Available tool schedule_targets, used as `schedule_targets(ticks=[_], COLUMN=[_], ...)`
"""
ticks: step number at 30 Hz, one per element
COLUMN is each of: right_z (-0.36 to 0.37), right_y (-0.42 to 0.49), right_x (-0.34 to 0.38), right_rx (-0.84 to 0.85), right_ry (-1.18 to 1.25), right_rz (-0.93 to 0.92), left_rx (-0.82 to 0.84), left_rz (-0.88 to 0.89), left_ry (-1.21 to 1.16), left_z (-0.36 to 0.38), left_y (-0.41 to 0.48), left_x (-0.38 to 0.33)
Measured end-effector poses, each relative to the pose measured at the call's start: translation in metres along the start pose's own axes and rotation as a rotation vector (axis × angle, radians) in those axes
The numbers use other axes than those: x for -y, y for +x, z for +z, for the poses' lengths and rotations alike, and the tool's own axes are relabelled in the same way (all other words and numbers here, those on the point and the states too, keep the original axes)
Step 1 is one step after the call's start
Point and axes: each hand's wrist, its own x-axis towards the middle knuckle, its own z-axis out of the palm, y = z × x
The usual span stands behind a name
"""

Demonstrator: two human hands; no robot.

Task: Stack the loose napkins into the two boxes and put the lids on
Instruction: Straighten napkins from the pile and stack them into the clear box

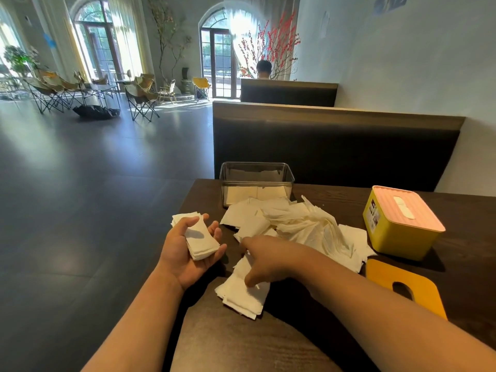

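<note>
My left hand point(185, 251) is palm up at the table's left edge, holding a small stack of folded white napkins point(200, 238). My right hand point(264, 260) reaches down onto loose napkins point(243, 294) near the front, thumb pressing on them. A bigger heap of loose napkins point(308, 226) lies in the middle of the dark table point(456, 277). Behind the heap stands a clear box point(256, 181) with no lid and a low layer of napkins inside. To the right sits a yellow box point(400, 232) with a pink slotted lid point(405, 206) on it. A flat yellow lid point(402, 285) lies in front of it.
A dark bench back point(335, 146) runs behind the table. The table's left edge drops to an open grey floor point(80, 210). A person sits far behind at another booth point(264, 69). Folding chairs stand far left.
</note>
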Motion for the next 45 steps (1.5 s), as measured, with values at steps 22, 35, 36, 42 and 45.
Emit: schedule_targets(ticks=[22,35,36,42,45], right_z=[0.026,0.036,0.037,0.044,0.050], right_y=[-0.058,-0.055,-0.052,-0.046,-0.048], right_x=[-0.019,-0.016,-0.016,-0.019,-0.022], right_rx=[-0.086,-0.103,-0.096,-0.109,-0.144], right_ry=[0.508,0.552,0.551,0.627,0.670], right_rz=[-0.106,-0.108,-0.108,-0.147,-0.159], left_rx=[0.041,0.205,0.217,0.260,0.294], left_rz=[-0.092,-0.247,-0.247,-0.237,-0.246], left_ry=[0.073,0.353,0.354,0.298,0.251], left_z=[0.005,0.010,0.011,0.015,0.012], left_y=[-0.008,-0.016,-0.016,-0.015,-0.013], left_x=[0.005,0.016,0.017,0.024,0.026])
